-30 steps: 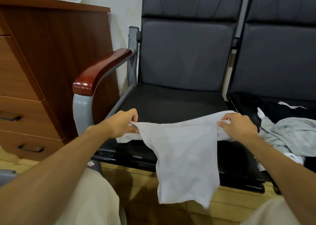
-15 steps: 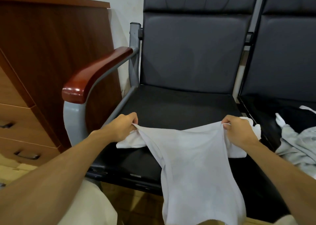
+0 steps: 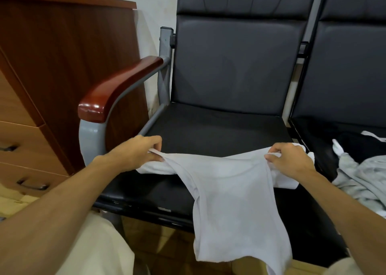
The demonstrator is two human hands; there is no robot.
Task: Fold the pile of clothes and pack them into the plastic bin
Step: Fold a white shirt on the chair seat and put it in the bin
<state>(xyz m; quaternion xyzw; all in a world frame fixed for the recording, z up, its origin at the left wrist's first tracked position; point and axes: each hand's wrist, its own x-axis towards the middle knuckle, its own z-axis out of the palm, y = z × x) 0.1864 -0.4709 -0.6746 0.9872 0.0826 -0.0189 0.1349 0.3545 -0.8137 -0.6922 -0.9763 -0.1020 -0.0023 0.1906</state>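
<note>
1. Head view, step: folding. I hold the white fabric T-shirt [image 3: 234,193] stretched by its shoulders over the black padded chair seat [image 3: 208,126]. Its body hangs past the seat's front edge.
2. Fingers: my left hand [image 3: 133,153] and right hand [image 3: 290,160] each pinch one shoulder, curled tight on the cloth.
3. Next move, in my judgement: lay it flat on the seat. The plastic bin is not in view.

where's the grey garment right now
In the head view, the grey garment lies crumpled at the far right on the right-hand chair, just right of the right hand that grips the white shirt.
</note>
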